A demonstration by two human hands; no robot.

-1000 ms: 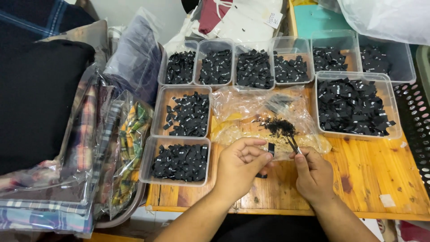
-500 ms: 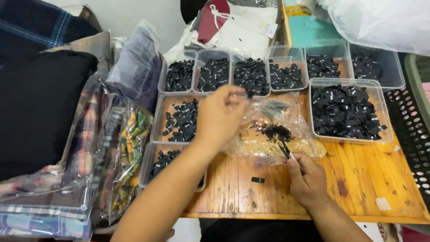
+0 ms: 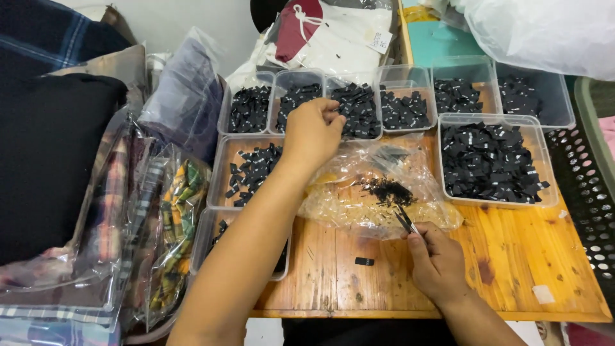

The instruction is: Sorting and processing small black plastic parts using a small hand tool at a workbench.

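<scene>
Over the back row of clear plastic tubs, the left hand (image 3: pixel 314 131) hovers at the rim of one tub (image 3: pixel 357 110) heaped with small black fabric labels, fingers pinched together in a closed grip; whether a label sits between them cannot be told from here. Down on the pale wooden worktop (image 3: pixel 512 256), the right hand (image 3: pixel 439 266) clamps a pair of slim metal tweezers (image 3: pixel 405 221), tips aimed at a dark pile of tiny loose scraps (image 3: pixel 387 190) lying on a crinkled clear plastic bag (image 3: pixel 359 205). One lone black label (image 3: pixel 364 261) rests on bare wood just left of that hand. Progress looks well along, judging by the tubs: the back row and the big right-hand tub (image 3: pixel 490 160) are full of labels, yet the loose pile on the bag is unsorted. Bagged plaid fabrics (image 3: pixel 173 211) stack up at far left.
</scene>
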